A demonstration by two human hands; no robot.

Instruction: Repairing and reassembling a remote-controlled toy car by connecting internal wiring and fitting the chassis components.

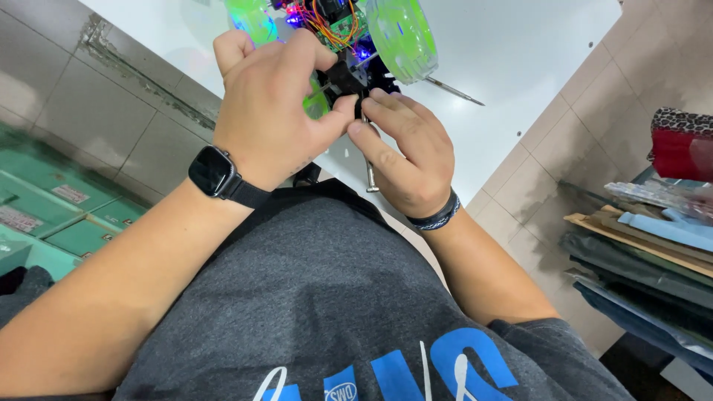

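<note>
Green-wheeled toy car: my left hand grips its black chassis, fingers curled; right hand fingers pinch a metal screwdriver there.

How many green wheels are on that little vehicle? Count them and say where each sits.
2 show. One green wheel is right of the circuit board, above the right hand. The other is beyond the left hand, partly hidden. More may be hidden.

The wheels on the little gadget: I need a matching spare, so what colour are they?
Translucent bright green wheels, seen in the head view.
</note>
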